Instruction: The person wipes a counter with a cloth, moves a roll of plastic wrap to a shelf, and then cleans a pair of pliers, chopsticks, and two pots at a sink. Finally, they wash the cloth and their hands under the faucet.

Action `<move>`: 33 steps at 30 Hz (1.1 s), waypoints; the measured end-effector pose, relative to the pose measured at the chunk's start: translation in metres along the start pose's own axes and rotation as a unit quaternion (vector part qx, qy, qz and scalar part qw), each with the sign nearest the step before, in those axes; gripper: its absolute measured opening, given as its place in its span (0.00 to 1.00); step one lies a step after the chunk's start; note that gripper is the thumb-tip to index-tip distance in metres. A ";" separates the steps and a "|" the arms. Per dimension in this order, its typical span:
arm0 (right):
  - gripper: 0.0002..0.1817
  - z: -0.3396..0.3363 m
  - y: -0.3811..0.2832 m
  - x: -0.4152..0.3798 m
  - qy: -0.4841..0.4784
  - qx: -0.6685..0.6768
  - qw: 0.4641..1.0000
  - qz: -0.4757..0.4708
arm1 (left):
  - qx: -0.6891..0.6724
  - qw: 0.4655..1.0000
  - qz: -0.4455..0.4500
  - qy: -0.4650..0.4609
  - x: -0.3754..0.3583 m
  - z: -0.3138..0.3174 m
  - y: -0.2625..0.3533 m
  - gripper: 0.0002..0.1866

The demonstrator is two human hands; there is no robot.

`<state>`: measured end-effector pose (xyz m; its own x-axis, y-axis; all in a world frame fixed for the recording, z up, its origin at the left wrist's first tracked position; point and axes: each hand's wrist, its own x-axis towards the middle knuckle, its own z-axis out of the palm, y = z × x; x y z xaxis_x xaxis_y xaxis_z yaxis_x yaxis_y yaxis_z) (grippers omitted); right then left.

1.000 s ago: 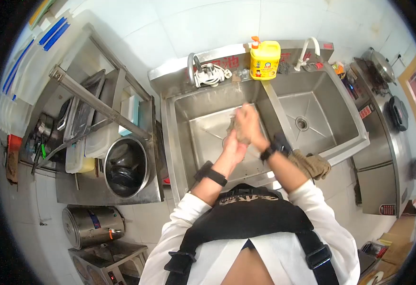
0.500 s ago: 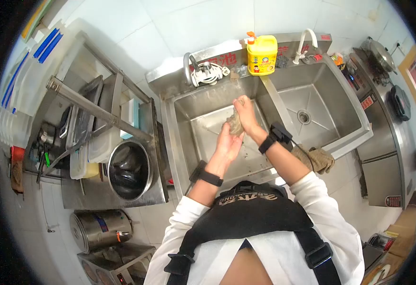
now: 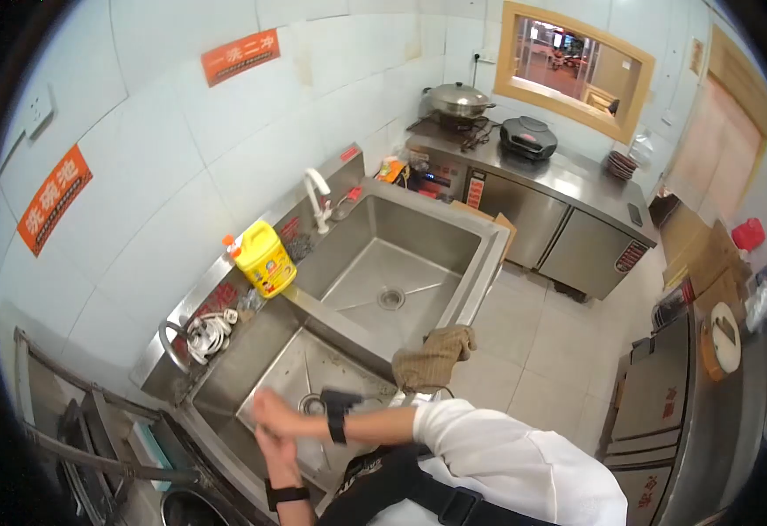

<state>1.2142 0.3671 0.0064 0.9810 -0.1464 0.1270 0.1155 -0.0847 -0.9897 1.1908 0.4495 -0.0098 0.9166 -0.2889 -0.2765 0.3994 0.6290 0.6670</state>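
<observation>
You pressed your left hand [image 3: 276, 452] and right hand [image 3: 271, 412] together, seemingly rubbing them, over the near stainless-steel sink basin [image 3: 309, 368] so drips fell inside; whether they pinched anything cannot be told, the brown cloth [image 3: 432, 358] lying draped on the basin's front rim.

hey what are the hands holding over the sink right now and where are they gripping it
It cannot be told. The left hand and right hand are pressed together over the left sink basin, and anything between the palms is hidden.
</observation>
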 end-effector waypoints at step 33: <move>0.07 0.004 -0.012 0.015 -0.032 0.029 0.998 0.050 | -0.022 0.993 0.033 0.112 0.002 0.009 0.003 0.17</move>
<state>1.2284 0.3696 0.0197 0.9957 -0.0887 0.0248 0.0236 -0.0147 -0.9996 1.1936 0.4440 -0.0023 0.9202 -0.0805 -0.3831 0.3333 0.6742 0.6590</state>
